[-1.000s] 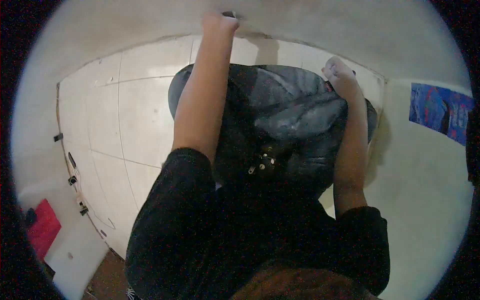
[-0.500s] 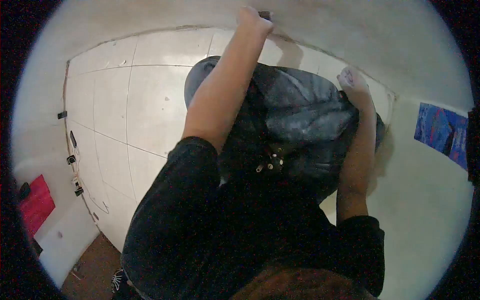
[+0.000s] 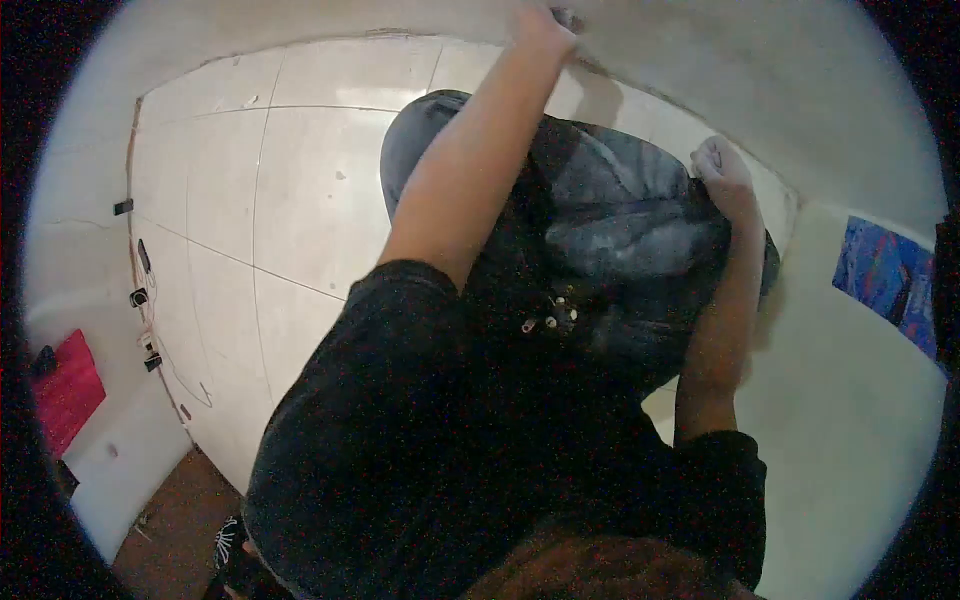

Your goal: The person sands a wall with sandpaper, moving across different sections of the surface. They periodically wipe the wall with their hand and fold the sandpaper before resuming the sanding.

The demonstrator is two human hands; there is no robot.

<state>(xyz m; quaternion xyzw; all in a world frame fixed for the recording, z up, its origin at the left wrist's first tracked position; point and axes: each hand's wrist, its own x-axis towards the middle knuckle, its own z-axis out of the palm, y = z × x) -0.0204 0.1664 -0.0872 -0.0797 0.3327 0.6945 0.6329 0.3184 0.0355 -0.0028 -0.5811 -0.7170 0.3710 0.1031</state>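
Note:
My left hand [image 3: 545,32] is raised at the top of the view against the pale wall [image 3: 680,50]. Its fingers are closed around a small dark object [image 3: 568,18], blurred and cut short by the hand, so its kind does not show. My right hand [image 3: 722,165] rests by my right knee, close to the foot of the wall. Its fingers are curled into a fist with whitish dust on them; whatever may be inside is hidden. Grey faded trousers [image 3: 620,235] cover my bent legs. Several small pale bits [image 3: 551,321] lie or hang at my lap.
Pale floor tiles [image 3: 310,190] spread to the left. Along the left wall run cables with a black plug or adapter [image 3: 139,297]. A pink sheet [image 3: 72,390] is at far left, a blue patterned sheet [image 3: 880,275] on the right wall. A brown surface [image 3: 185,510] lies lower left.
My left hand has shifted up and slightly right along the wall with the dark object. My right hand stays closed by the knee. The view has tilted slightly.

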